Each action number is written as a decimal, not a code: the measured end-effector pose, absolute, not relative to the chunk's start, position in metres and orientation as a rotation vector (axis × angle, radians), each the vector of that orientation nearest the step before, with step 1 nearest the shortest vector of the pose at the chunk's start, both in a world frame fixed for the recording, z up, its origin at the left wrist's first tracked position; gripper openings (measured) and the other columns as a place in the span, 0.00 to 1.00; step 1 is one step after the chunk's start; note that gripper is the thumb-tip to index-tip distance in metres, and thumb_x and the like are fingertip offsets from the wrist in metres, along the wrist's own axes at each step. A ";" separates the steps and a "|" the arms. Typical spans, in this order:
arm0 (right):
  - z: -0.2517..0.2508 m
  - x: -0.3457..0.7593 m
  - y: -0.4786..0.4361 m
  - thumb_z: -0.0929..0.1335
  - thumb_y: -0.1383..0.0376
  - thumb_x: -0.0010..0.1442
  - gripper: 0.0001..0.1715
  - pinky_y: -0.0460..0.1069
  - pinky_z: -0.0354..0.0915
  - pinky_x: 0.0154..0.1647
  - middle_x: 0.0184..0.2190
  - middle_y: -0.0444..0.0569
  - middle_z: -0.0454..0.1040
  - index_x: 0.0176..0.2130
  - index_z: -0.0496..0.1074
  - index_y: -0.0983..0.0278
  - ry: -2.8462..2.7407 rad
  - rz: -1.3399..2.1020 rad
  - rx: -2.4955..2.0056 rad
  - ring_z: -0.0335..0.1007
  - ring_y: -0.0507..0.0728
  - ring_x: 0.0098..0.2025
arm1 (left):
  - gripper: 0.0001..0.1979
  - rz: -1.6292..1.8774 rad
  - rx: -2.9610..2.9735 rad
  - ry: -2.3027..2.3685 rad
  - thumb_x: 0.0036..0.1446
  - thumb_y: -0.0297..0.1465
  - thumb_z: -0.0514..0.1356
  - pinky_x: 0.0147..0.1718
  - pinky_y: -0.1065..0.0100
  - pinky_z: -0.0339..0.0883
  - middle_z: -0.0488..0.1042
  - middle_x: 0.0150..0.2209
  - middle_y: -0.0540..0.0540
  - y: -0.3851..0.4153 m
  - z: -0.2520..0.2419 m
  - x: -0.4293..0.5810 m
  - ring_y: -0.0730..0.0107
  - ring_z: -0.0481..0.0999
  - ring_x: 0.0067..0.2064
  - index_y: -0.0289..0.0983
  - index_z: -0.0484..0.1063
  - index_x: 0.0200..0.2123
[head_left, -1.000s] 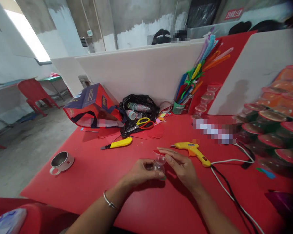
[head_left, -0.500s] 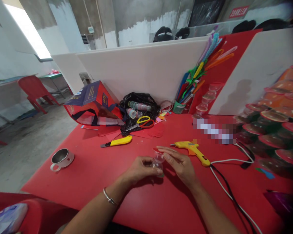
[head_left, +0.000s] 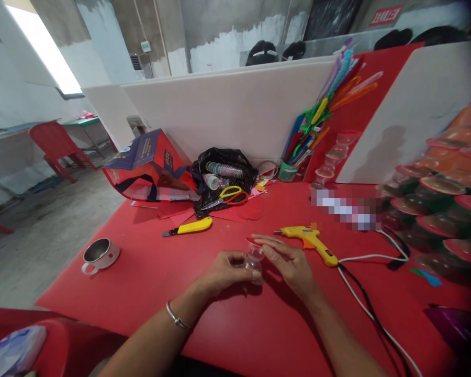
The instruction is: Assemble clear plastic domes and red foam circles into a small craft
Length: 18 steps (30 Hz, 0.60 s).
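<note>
Small clear plastic cups (head_left: 255, 253), joined one above another with a red top, stand near the middle of the red table. My left hand (head_left: 230, 273) is closed around their lower part, thumb in front. At the top, my right hand (head_left: 288, 264) has its fingers laid over the red disc and its thumb against the upper cup's side. Part of the cups is hidden by my fingers. Just beyond my right hand lies a yellow glue gun (head_left: 309, 242), its nozzle to the left. A yellow utility knife (head_left: 192, 227) with its blade out rests further back on the left.
A white mug (head_left: 101, 255) stands at the left. Yellow and red-handled scissors (head_left: 230, 198) lie by a black plastic bag (head_left: 204, 159) and a red-blue bag (head_left: 141, 162). Stacked cup pieces (head_left: 439, 191) crowd the right side. Cables (head_left: 367, 309) run along the right. White boards (head_left: 220, 110) edge the back.
Both hands keep the same hold on the cups, with almost no movement. The view has shifted very slightly.
</note>
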State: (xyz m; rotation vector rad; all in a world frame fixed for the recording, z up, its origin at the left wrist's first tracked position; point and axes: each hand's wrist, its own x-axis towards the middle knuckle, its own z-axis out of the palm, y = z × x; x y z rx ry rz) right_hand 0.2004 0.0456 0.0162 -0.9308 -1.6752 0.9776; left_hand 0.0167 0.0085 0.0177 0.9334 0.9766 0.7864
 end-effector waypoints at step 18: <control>0.014 0.200 0.045 0.68 0.50 0.61 0.19 0.57 0.71 0.53 0.46 0.52 0.80 0.42 0.81 0.58 -1.658 1.012 -0.944 0.76 0.62 0.51 | 0.24 0.807 0.899 0.965 0.39 0.41 0.74 0.20 0.71 0.69 0.77 0.28 0.45 0.008 0.016 0.017 0.70 0.76 0.24 0.30 0.77 0.36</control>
